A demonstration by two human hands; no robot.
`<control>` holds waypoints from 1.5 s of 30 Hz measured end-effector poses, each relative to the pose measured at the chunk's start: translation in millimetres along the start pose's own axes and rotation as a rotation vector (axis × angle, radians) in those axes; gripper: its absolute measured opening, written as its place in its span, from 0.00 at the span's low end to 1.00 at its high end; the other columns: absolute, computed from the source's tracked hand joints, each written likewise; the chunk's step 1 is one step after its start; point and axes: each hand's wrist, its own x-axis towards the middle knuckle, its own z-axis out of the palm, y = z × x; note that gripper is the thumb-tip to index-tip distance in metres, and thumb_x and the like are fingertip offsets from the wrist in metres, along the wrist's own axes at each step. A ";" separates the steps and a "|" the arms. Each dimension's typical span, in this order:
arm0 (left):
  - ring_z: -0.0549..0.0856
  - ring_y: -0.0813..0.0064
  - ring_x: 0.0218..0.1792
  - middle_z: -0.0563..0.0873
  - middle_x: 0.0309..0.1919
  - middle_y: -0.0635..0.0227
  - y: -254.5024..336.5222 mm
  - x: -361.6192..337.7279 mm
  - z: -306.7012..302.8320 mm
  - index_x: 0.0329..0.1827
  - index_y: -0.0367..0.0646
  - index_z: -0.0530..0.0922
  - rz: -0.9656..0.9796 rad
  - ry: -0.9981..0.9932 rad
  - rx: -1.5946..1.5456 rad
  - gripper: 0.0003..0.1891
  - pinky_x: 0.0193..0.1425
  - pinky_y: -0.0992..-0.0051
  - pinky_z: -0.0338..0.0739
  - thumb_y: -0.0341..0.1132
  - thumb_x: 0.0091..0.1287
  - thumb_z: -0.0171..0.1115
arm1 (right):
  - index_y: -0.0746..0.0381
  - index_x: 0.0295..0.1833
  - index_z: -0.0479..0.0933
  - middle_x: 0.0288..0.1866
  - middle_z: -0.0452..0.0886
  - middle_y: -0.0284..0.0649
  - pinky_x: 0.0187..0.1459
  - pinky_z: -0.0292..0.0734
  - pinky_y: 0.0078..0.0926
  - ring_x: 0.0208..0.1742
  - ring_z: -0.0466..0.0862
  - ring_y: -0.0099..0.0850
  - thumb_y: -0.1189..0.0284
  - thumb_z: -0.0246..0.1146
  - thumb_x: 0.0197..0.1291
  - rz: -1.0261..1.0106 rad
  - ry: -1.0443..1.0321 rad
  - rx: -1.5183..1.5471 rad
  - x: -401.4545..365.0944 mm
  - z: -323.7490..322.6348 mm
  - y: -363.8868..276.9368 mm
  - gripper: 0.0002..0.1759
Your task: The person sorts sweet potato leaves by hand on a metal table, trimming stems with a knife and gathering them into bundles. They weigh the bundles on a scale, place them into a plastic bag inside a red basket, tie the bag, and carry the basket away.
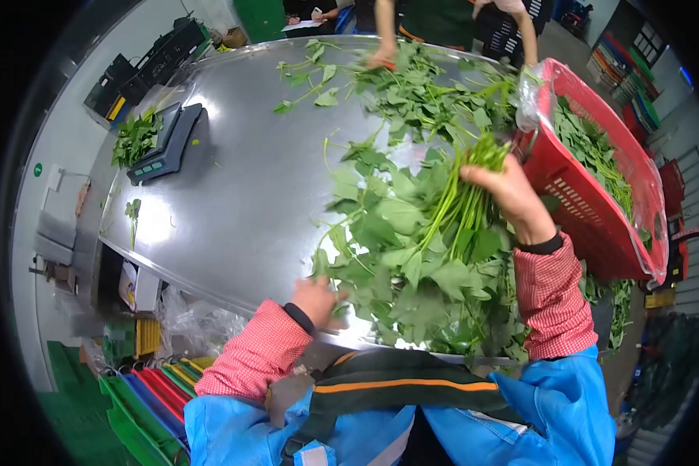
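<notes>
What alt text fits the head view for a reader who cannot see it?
The person's right hand grips a bunch of leafy stems above a pile of greens on a steel table, the left hand at the pile's near edge. A red basket with more leaves leans at the right.

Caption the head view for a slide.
Right hand grips a bunch of greens by the stems above a steel table; left hand touches the pile; red basket alongside.

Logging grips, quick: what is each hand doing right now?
Left hand: curled at the edge of the leaf pile; grip cannot be told.
Right hand: closed on a bunch of greens.
</notes>
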 end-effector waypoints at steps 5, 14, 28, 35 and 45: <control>0.84 0.56 0.50 0.82 0.51 0.48 -105.2 7.2 21.6 0.66 0.44 0.72 0.123 -0.296 -1.069 0.44 0.56 0.64 0.77 0.63 0.51 0.71 | 0.64 0.43 0.77 0.37 0.80 0.28 0.40 0.73 0.20 0.38 0.76 0.16 0.76 0.67 0.57 -0.292 -0.033 -0.287 30.8 41.8 2.8 0.09; 0.80 0.65 0.58 0.79 0.59 0.56 -86.4 15.5 -9.0 0.69 0.38 0.66 0.139 -0.173 -2.458 0.41 0.62 0.65 0.75 0.68 0.70 0.42 | 0.61 0.37 0.74 0.36 0.73 0.39 0.49 0.77 0.41 0.42 0.78 0.38 0.73 0.61 0.45 -1.173 -0.494 -0.823 28.7 182.7 29.2 0.10; 0.81 0.64 0.58 0.81 0.58 0.59 -48.6 27.1 75.7 0.67 0.40 0.68 -0.015 -0.250 -2.602 0.23 0.64 0.63 0.76 0.36 0.71 0.57 | 0.65 0.54 0.75 0.41 0.79 0.44 0.43 0.77 0.35 0.42 0.81 0.40 0.65 0.63 0.58 0.092 -0.090 -0.878 -79.3 166.8 105.5 0.21; 0.85 0.66 0.48 0.84 0.48 0.62 -26.6 18.2 62.9 0.62 0.38 0.72 -0.081 -0.211 -2.255 0.19 0.59 0.62 0.78 0.32 0.69 0.58 | 0.68 0.46 0.78 0.34 0.81 0.39 0.40 0.75 0.25 0.34 0.79 0.26 0.52 0.54 0.70 0.534 0.023 0.109 -80.3 203.2 175.6 0.26; 0.85 0.66 0.45 0.83 0.36 0.68 -38.1 26.2 73.3 0.50 0.45 0.77 -0.215 -0.160 -2.651 0.18 0.57 0.60 0.78 0.50 0.72 0.54 | 0.68 0.59 0.73 0.50 0.83 0.44 0.46 0.80 0.29 0.44 0.84 0.31 0.58 0.46 0.74 0.626 0.047 0.690 -74.5 199.7 174.6 0.25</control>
